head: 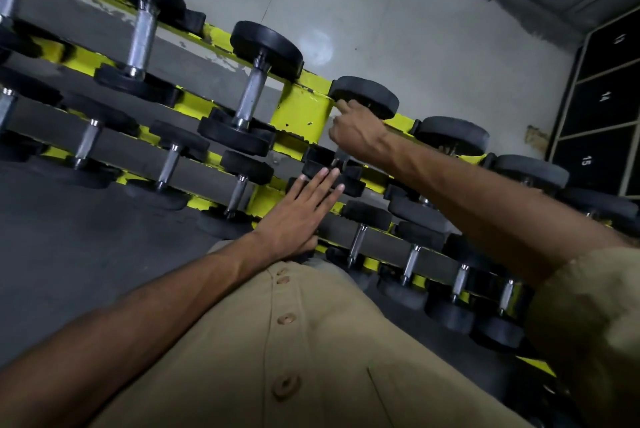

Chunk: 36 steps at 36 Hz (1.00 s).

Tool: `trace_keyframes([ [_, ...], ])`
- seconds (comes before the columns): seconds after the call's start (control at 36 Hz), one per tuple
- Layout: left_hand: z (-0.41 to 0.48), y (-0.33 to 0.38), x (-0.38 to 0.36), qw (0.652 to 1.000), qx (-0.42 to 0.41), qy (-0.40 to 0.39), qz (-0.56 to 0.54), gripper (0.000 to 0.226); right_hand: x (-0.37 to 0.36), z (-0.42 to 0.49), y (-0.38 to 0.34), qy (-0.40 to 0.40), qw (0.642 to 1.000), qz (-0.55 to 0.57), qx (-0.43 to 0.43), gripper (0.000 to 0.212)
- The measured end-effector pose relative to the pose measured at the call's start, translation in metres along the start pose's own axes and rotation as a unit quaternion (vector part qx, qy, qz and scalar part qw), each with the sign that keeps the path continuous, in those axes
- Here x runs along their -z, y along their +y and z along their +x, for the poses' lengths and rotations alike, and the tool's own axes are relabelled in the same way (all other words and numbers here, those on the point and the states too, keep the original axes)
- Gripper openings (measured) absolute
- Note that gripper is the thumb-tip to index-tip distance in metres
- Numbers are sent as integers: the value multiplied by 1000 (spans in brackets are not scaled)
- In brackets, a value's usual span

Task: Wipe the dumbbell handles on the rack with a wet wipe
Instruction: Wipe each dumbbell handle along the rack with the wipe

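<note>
Grey concrete wall and dark floor frame a yellow rack (300, 112) of black-ended dumbbells, and we look down on it at a tilt. Our right hand (358, 131) is clenched over the handle of one dumbbell (363, 95) on the upper tier, its rubber end showing just beyond the knuckles; the handle itself is hidden under the fingers. A wet wipe is presumably bunched inside that grip, but we cannot see it (the blur does not help). Our left hand (301, 216) lies released, fingers straight and together, resting flat against the rack's lower tier just below and nearer us than the right hand.

We judge the step in hand to be wiping this one handle. Next we should twist or slide the grip along the bar, then shift to the neighbouring dumbbell (450, 135) further out along the right arm. Beyond it stand numbered black lockers (602, 98).
</note>
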<state>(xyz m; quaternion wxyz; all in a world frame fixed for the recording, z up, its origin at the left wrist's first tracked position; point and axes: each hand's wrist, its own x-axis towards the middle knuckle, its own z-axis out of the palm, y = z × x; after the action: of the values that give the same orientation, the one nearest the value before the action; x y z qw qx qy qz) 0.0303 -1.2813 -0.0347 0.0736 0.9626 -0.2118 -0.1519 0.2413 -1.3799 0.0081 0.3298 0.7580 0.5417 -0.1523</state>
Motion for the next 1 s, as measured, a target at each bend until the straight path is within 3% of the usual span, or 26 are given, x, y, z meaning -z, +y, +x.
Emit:
trace_keyframes([
  [0.14, 0, -2, 2, 1000, -7, -4, -3, 113, -7, -6, -15, 7, 995, 72, 72, 18],
  [0.22, 0, -5, 1, 1000, -10, -2, -7, 114, -17, -9, 4, 91, 988, 122, -17, 14],
  [0.31, 0, -6, 0, 1000, -12, -3, -11, 116, -37, -22, -2, 185, 946, 224, -141, 20],
  [0.39, 0, -8, -1, 1000, -16, -2, -12, 116, -53, -35, -36, 244, 832, 427, -255, 24],
  [0.47, 0, -8, -2, 1000, -15, -3, -7, 121, -54, -34, -64, 268, 653, 589, -393, 11],
  [0.53, 0, -8, -1, 1000, -20, -7, -6, 123, -54, -34, -74, 234, 546, 663, -457, 9],
  [0.64, 0, -11, 0, 1000, -26, -8, -7, 123, -61, -22, -74, 168, 449, 733, -483, 13],
  [0.72, -1, -13, 2, 1000, -27, -15, -4, 121, -61, 1, -44, 180, 321, 794, -484, 26],
  [0.78, -1, -13, 3, 999, -28, -17, 1, 121, -61, 12, -23, 184, 255, 819, -481, 30],
  [0.81, -1, -13, 3, 999, -29, -19, 3, 121, -61, 15, -18, 175, 239, 829, -474, 29],
  [0.86, -1, -13, 4, 999, -29, -20, 7, 121, -63, 11, -19, 140, 244, 848, -449, 26],
  [1.0, -1, -10, 4, 999, -29, -14, 5, 123, -77, -19, -59, 51, 355, 843, -400, 22],
])
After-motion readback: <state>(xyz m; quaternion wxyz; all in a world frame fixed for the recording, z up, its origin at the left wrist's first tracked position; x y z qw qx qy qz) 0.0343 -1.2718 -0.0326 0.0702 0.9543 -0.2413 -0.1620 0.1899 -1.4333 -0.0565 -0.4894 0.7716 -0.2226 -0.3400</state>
